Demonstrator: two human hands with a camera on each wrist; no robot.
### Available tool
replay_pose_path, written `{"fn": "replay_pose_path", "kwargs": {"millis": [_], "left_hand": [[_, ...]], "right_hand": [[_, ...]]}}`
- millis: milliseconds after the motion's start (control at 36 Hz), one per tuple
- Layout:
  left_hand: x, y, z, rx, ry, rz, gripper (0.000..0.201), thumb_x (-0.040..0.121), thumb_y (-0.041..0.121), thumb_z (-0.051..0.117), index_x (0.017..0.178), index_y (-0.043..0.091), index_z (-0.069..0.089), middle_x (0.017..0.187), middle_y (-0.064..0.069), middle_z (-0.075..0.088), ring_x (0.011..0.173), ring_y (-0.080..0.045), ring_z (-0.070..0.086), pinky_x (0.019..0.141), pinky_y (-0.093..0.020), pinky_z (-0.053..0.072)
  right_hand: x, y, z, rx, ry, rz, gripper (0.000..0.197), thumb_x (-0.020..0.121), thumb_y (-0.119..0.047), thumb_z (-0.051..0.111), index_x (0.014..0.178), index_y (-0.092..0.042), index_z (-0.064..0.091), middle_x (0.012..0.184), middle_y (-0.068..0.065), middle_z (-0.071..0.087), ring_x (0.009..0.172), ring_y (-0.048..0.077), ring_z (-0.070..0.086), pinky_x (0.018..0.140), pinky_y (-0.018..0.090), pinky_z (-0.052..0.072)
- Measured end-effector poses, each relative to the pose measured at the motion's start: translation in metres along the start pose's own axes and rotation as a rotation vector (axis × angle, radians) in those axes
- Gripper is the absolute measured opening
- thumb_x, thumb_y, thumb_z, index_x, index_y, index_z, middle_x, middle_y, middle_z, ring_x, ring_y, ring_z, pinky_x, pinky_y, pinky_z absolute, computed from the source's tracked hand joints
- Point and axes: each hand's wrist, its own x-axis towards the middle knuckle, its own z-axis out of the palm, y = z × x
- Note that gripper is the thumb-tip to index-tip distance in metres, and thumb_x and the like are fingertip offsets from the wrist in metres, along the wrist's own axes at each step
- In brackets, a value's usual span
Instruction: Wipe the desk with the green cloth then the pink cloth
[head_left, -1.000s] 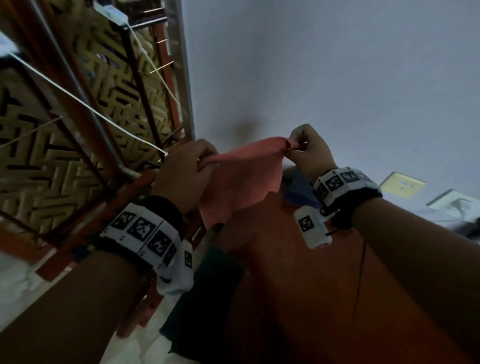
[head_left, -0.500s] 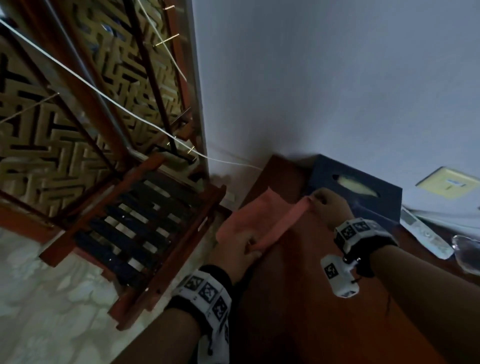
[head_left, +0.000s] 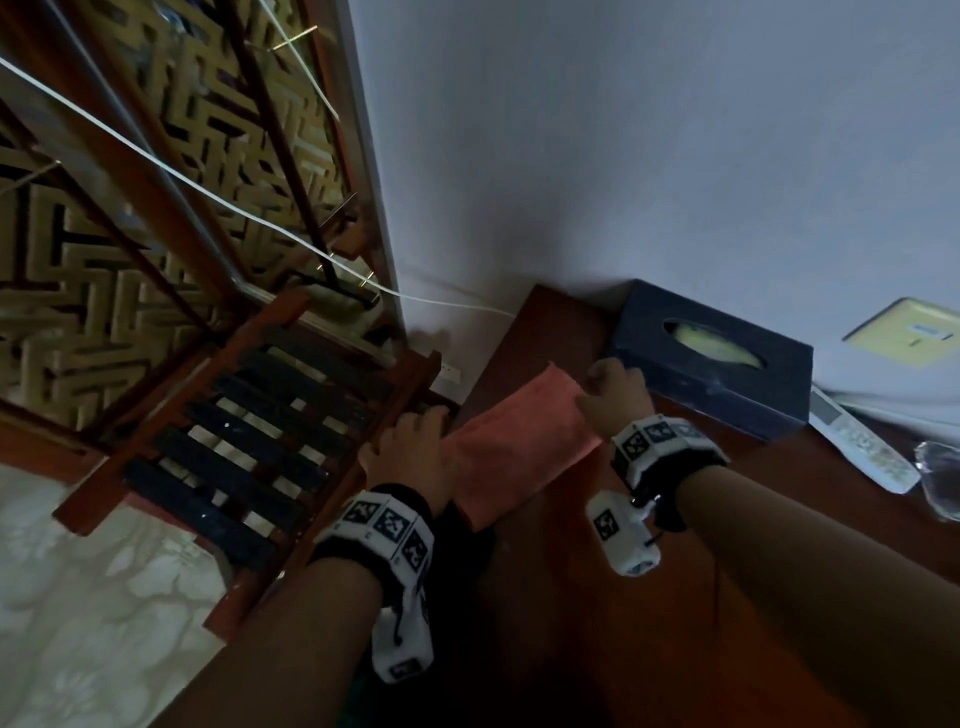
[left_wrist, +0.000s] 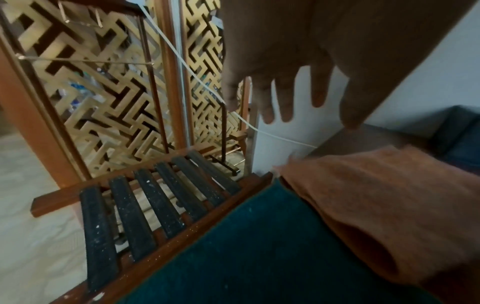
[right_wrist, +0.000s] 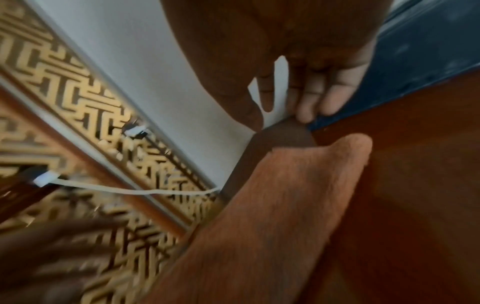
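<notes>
The pink cloth (head_left: 514, 452) lies folded on the brown desk (head_left: 623, 623), near its left edge. My left hand (head_left: 415, 431) hovers at the cloth's left end with straight, spread fingers (left_wrist: 283, 107) and holds nothing. At the cloth's far corner, beside the tissue box, my right hand (head_left: 608, 389) hangs with loosely bent fingers (right_wrist: 311, 107) just above the pink cloth (right_wrist: 272, 216), gripping nothing. The dark green cloth (left_wrist: 259, 257) lies on the desk edge under my left wrist, partly beneath the pink cloth (left_wrist: 389, 205).
A dark blue tissue box (head_left: 711, 364) stands against the wall at the desk's back. A white remote (head_left: 852, 447) and a clear plastic item (head_left: 940, 478) lie to the right. A slatted wooden chair (head_left: 249, 441), a white cable (head_left: 208, 192) and a lattice screen (head_left: 104, 260) stand left of the desk.
The pink cloth, held stretched in the air between both hands, came down folded onto the desk. Both hands have let go of it.
</notes>
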Motion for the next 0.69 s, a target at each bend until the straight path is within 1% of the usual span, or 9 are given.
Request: {"fn": "replay_pose_path", "kwargs": {"millis": [56, 111, 167, 250, 306, 417, 555, 667, 694], "left_hand": [[-0.001, 0.003, 0.006, 0.053, -0.022, 0.062, 0.05, 0.094, 0.033, 0.045, 0.142, 0.034, 0.029, 0.148, 0.005, 0.031, 0.136, -0.018, 0.029, 0.109, -0.06, 0.015], [-0.005, 0.005, 0.016, 0.143, -0.069, 0.163, 0.047, 0.096, 0.032, 0.043, 0.141, 0.035, 0.03, 0.151, 0.007, 0.025, 0.141, -0.014, 0.02, 0.109, -0.064, 0.007], [-0.008, 0.005, 0.026, 0.221, -0.176, 0.227, 0.048, 0.097, 0.034, 0.04, 0.143, 0.037, 0.028, 0.155, 0.008, 0.018, 0.144, -0.013, 0.012, 0.108, -0.065, 0.002], [-0.011, 0.001, 0.035, 0.22, -0.314, 0.217, 0.048, 0.098, 0.035, 0.038, 0.145, 0.032, 0.028, 0.158, 0.006, 0.012, 0.145, -0.013, 0.006, 0.109, -0.063, 0.0], [-0.012, -0.002, 0.039, 0.218, -0.344, 0.197, 0.05, 0.098, 0.039, 0.036, 0.147, 0.032, 0.025, 0.159, 0.007, 0.007, 0.145, -0.013, 0.004, 0.108, -0.065, 0.0], [-0.014, -0.006, 0.043, 0.231, -0.35, 0.198, 0.056, 0.097, 0.043, 0.038, 0.148, 0.035, 0.019, 0.159, 0.008, 0.003, 0.145, -0.013, 0.003, 0.108, -0.065, 0.0], [-0.015, -0.002, 0.038, 0.244, -0.4, 0.203, 0.057, 0.097, 0.044, 0.039, 0.149, 0.034, 0.017, 0.159, 0.008, 0.001, 0.145, -0.014, 0.003, 0.109, -0.063, 0.003], [-0.018, 0.004, 0.029, 0.201, -0.408, 0.23, 0.054, 0.097, 0.043, 0.038, 0.148, 0.031, 0.022, 0.158, 0.006, 0.01, 0.144, -0.017, 0.011, 0.11, -0.062, 0.001], [-0.018, 0.007, 0.024, 0.221, -0.375, 0.248, 0.053, 0.097, 0.043, 0.038, 0.147, 0.03, 0.025, 0.157, 0.006, 0.014, 0.144, -0.018, 0.013, 0.109, -0.063, 0.0]], "right_hand": [[-0.015, -0.003, 0.017, -0.125, -0.084, 0.015, 0.046, 0.088, -0.026, 0.055, 0.132, -0.02, 0.044, 0.133, 0.013, 0.039, 0.119, 0.035, 0.047, 0.094, 0.039, 0.042], [-0.027, -0.002, 0.035, -0.269, -0.172, -0.005, 0.053, 0.09, -0.037, 0.048, 0.14, -0.023, 0.036, 0.144, 0.013, 0.033, 0.129, 0.036, 0.038, 0.101, 0.045, 0.037], [-0.038, 0.001, 0.051, -0.365, -0.232, -0.034, 0.063, 0.087, -0.051, 0.049, 0.143, -0.027, 0.03, 0.152, 0.012, 0.02, 0.137, 0.036, 0.026, 0.107, 0.049, 0.028], [-0.043, 0.004, 0.066, -0.433, -0.237, -0.079, 0.078, 0.083, -0.06, 0.051, 0.147, -0.028, 0.021, 0.158, 0.013, 0.005, 0.144, 0.033, 0.01, 0.115, 0.05, 0.013], [-0.037, 0.004, 0.07, -0.455, -0.223, -0.104, 0.083, 0.082, -0.059, 0.052, 0.15, -0.029, 0.014, 0.16, 0.011, -0.003, 0.146, 0.029, 0.004, 0.117, 0.051, 0.006], [-0.021, 0.003, 0.065, -0.506, -0.23, -0.195, 0.087, 0.081, -0.051, 0.056, 0.151, -0.032, 0.008, 0.16, 0.007, -0.008, 0.147, 0.024, 0.0, 0.116, 0.053, -0.001], [-0.021, 0.005, 0.053, -0.522, -0.283, -0.243, 0.086, 0.086, -0.046, 0.058, 0.151, -0.035, 0.002, 0.159, 0.002, -0.016, 0.147, 0.021, -0.006, 0.116, 0.055, 0.0], [-0.038, 0.012, 0.035, -0.421, -0.223, -0.275, 0.087, 0.086, -0.043, 0.062, 0.151, -0.036, 0.005, 0.16, 0.0, -0.013, 0.147, 0.022, -0.003, 0.117, 0.052, 0.001], [-0.046, 0.013, 0.029, -0.388, -0.192, -0.277, 0.085, 0.086, -0.044, 0.061, 0.151, -0.037, 0.006, 0.16, 0.0, -0.012, 0.147, 0.022, -0.002, 0.117, 0.052, 0.002]]}}
